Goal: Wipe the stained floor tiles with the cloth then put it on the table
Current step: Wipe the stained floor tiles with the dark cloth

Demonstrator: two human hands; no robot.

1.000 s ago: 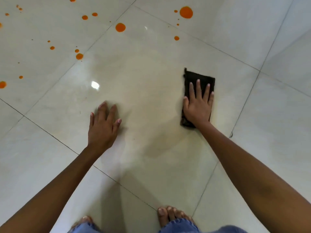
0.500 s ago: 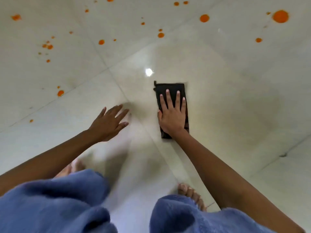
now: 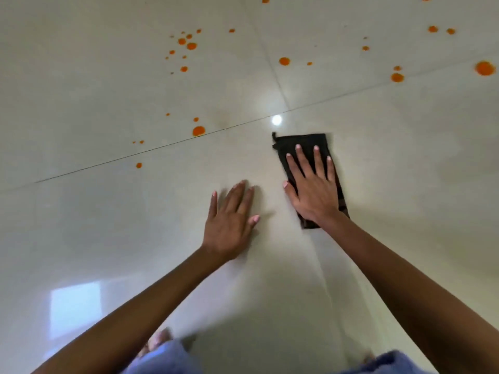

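A dark folded cloth (image 3: 305,143) lies flat on the pale glossy floor tiles (image 3: 405,171), just below a grout crossing. My right hand (image 3: 313,190) presses down on it with fingers spread, covering its middle and lower part. My left hand (image 3: 229,220) rests flat on the bare tile just left of the cloth, fingers apart, holding nothing. Orange stains dot the tiles beyond: one drop (image 3: 199,130) left of the cloth, a cluster (image 3: 191,46) farther up, a large spot (image 3: 485,68) at the far right.
Grout lines cross just above the cloth. A bright light reflection (image 3: 276,120) sits near its top edge. My knees in blue denim (image 3: 167,357) and a bare foot (image 3: 159,338) show at the bottom. No table is in view.
My view has swung across the floor. My left hand, lifted half a second ago, now lies flat beside the cloth. My right hand stays pressed on the cloth, now near the grout crossing.
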